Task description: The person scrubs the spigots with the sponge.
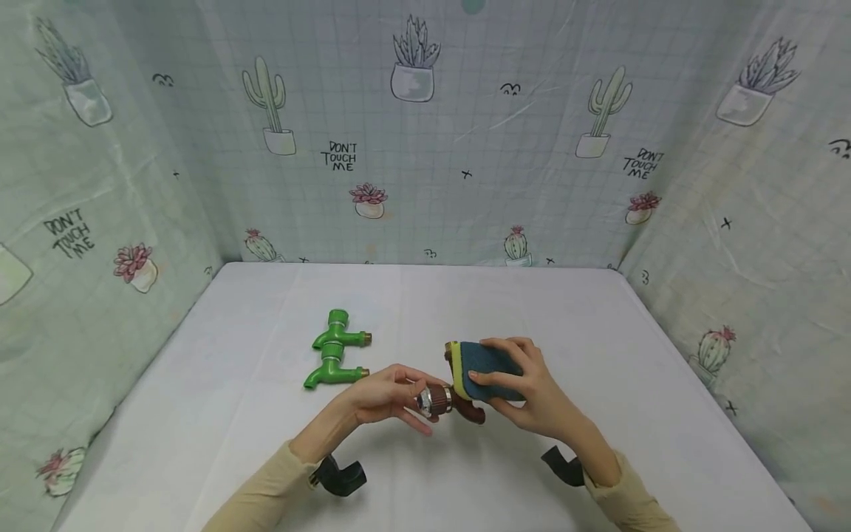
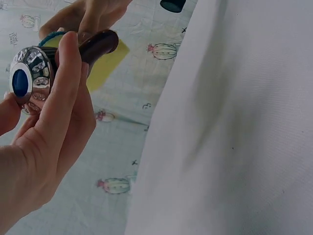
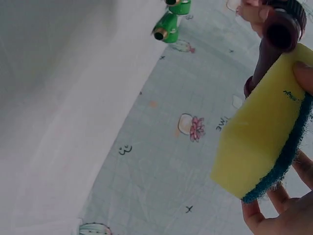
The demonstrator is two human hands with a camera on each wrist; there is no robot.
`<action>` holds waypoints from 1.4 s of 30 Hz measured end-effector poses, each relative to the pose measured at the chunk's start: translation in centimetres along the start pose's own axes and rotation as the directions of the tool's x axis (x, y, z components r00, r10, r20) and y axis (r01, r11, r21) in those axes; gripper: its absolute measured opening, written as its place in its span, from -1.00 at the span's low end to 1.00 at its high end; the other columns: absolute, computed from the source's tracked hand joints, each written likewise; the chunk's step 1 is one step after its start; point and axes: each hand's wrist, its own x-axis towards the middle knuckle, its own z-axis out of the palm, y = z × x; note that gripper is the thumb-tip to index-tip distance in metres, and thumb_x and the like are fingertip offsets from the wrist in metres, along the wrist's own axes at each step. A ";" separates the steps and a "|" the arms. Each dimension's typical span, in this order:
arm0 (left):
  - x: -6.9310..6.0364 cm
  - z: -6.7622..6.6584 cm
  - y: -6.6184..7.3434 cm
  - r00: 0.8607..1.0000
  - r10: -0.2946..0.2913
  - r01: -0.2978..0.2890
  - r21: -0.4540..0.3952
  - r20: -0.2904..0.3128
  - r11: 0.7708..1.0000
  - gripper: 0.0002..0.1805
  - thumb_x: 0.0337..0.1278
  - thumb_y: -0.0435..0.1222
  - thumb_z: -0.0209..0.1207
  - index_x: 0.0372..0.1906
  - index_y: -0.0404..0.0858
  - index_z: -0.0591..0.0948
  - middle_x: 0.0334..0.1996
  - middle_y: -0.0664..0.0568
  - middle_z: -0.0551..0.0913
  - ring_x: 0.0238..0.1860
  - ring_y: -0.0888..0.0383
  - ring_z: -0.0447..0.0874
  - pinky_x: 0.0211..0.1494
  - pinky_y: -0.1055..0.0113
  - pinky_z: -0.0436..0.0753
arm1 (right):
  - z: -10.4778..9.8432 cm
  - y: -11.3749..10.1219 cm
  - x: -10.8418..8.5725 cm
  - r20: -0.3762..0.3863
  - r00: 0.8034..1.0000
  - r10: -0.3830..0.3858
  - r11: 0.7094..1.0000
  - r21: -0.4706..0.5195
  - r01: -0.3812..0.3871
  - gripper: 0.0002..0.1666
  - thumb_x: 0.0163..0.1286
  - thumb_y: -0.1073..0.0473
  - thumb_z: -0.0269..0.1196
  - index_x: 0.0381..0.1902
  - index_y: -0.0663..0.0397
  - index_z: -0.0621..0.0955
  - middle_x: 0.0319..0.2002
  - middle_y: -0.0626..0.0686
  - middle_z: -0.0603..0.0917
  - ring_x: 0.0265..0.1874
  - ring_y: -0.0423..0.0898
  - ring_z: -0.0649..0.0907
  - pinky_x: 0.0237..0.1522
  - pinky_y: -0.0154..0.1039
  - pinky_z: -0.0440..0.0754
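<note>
My left hand [image 1: 395, 399] grips a brown tap [image 1: 470, 411] by its ribbed knob, which has a shiny silver end with a blue centre in the left wrist view. The tap is held off the table, its curved spout [image 2: 101, 45] pointing away from the left palm. In my right hand [image 1: 535, 388] is a sponge [image 1: 492, 367], yellow with a dark blue-green scouring side. Thumb and fingers hold it from the scouring side. The sponge's yellow face [image 3: 259, 132] is against the tap's body or very near it; exact contact is hidden.
Two green taps [image 1: 337, 338] [image 1: 332, 371] with brass ends lie left of the hands on the white table [image 1: 266, 325]. Black curved pipe-like pieces [image 1: 342, 479] [image 1: 564, 467] show beside each forearm, partly hidden. Cactus-print cloth [image 1: 425, 148] hangs behind and at both sides.
</note>
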 end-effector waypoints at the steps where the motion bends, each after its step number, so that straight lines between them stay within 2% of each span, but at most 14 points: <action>1: 0.0 -0.1 0.0 1.000 0.005 -0.005 -0.005 -0.012 1.000 -0.60 0.27 -0.23 -0.08 0.11 -0.36 0.45 -0.12 -0.04 0.57 -0.16 0.02 0.63 -0.05 -0.09 0.55 | 0.1 0.0 -0.3 0.007 1.000 0.005 1.000 0.010 -0.005 -0.41 -0.11 0.16 0.40 -0.04 -0.35 0.57 0.16 0.10 0.37 0.05 0.01 0.25 -0.14 0.06 0.45; 4: -0.1 -0.2 0.0 0.999 0.030 -0.030 -0.017 -0.033 0.999 -0.64 0.27 -0.25 -0.09 0.09 -0.30 0.48 -0.09 -0.04 0.56 -0.11 -0.02 0.60 -0.03 -0.09 0.53 | 0.1 0.1 -1.0 0.011 1.000 0.000 0.999 0.041 -0.001 -0.55 0.04 0.03 0.34 -0.04 -0.35 0.57 0.16 0.10 0.37 0.05 -0.01 0.26 -0.14 0.03 0.46; 7: -0.1 -0.5 0.1 0.999 0.046 -0.046 -0.019 -0.017 0.999 -0.68 0.28 -0.31 -0.10 0.07 -0.25 0.50 -0.07 -0.03 0.56 -0.07 -0.02 0.59 -0.02 -0.11 0.53 | -0.1 0.4 -1.5 0.005 1.000 0.006 0.999 0.053 -0.006 -0.63 0.13 -0.08 0.25 -0.05 -0.35 0.57 0.15 0.09 0.38 0.05 -0.02 0.27 -0.13 0.03 0.45; 9: 0.0 -0.5 0.2 0.998 0.060 -0.060 -0.021 0.009 0.998 -0.67 0.26 -0.35 -0.08 0.09 -0.25 0.48 -0.06 -0.01 0.57 -0.05 0.03 0.58 -0.03 -0.12 0.53 | -0.4 0.6 -1.6 0.012 1.000 0.026 0.998 0.056 -0.027 -0.60 0.09 -0.05 0.29 -0.05 -0.35 0.57 0.15 0.08 0.38 0.05 -0.03 0.26 -0.13 0.03 0.44; 14: 0.0 -0.5 0.0 0.996 0.079 -0.078 -0.033 0.040 0.996 -0.60 0.14 -0.41 0.05 0.13 -0.32 0.41 -0.05 -0.03 0.55 -0.03 0.05 0.55 -0.03 -0.14 0.52 | -0.8 0.7 -1.9 0.032 0.997 0.072 0.994 0.075 -0.074 -0.42 -0.11 0.17 0.40 -0.05 -0.33 0.57 0.15 0.07 0.39 0.04 -0.06 0.26 -0.14 -0.01 0.48; 19: 0.2 -0.5 -0.3 0.998 0.063 -0.063 -0.022 0.006 0.998 -0.56 0.06 -0.45 0.09 0.12 -0.31 0.42 0.00 -0.09 0.48 -0.01 0.01 0.52 0.03 -0.11 0.50 | -0.6 0.8 -1.8 -0.006 0.996 0.091 0.985 0.145 -0.089 -0.41 -0.13 0.23 0.42 -0.05 -0.24 0.58 0.14 0.10 0.39 0.04 -0.07 0.27 -0.12 -0.08 0.51; 24: 0.3 -0.3 -0.3 0.995 0.053 -0.054 -0.013 -0.079 0.998 -0.56 0.04 -0.48 0.08 0.10 -0.24 0.46 0.08 -0.14 0.43 0.00 0.04 0.53 0.10 -0.02 0.49 | -0.4 0.7 -1.8 -0.056 0.993 0.104 0.974 0.206 -0.091 -0.38 -0.17 0.29 0.43 -0.06 -0.19 0.58 0.14 0.14 0.39 0.06 -0.06 0.27 -0.03 -0.13 0.47; 28: 0.5 0.0 -0.5 0.983 0.079 -0.079 0.006 -0.164 0.997 -0.54 0.06 -0.49 0.06 0.14 -0.26 0.43 -0.03 -0.16 0.53 -0.07 0.07 0.58 0.11 0.06 0.51 | -0.5 0.4 -1.8 -0.091 0.992 0.085 0.976 0.210 -0.064 -0.42 -0.13 0.25 0.42 -0.06 -0.19 0.59 0.14 0.15 0.39 0.07 -0.05 0.27 0.00 -0.18 0.43; 33: 0.5 0.2 -0.8 0.956 0.122 -0.103 0.086 -0.267 0.991 -0.47 0.05 -0.45 0.12 0.18 -0.42 0.33 -0.13 -0.08 0.56 -0.15 0.07 0.63 0.00 0.04 0.57 | -0.4 0.4 -1.8 -0.119 0.991 0.061 0.980 0.198 -0.036 -0.49 -0.07 0.20 0.40 -0.07 -0.17 0.59 0.15 0.18 0.37 0.07 -0.03 0.26 0.02 -0.22 0.39; 38: 0.6 0.4 -0.8 0.940 0.126 -0.086 0.139 -0.316 0.987 -0.51 -0.01 -0.44 0.18 0.09 -0.51 0.40 -0.08 -0.24 0.57 -0.17 0.02 0.64 -0.07 0.03 0.60 | -0.3 0.4 -1.8 -0.099 0.992 0.081 0.983 0.175 -0.063 -0.43 -0.12 0.23 0.42 -0.06 -0.19 0.59 0.16 0.16 0.36 0.08 -0.04 0.25 0.00 -0.18 0.41; 42: 0.7 0.5 -0.9 0.921 0.159 -0.090 0.204 -0.355 0.975 -0.53 -0.03 -0.44 0.19 0.06 -0.50 0.43 -0.06 -0.28 0.56 -0.20 0.06 0.66 -0.09 0.09 0.62 | -0.2 0.3 -1.5 -0.099 0.992 0.074 0.989 0.135 -0.060 -0.49 -0.06 0.14 0.40 -0.06 -0.23 0.59 0.16 0.14 0.37 0.07 -0.04 0.25 -0.07 -0.12 0.46</action>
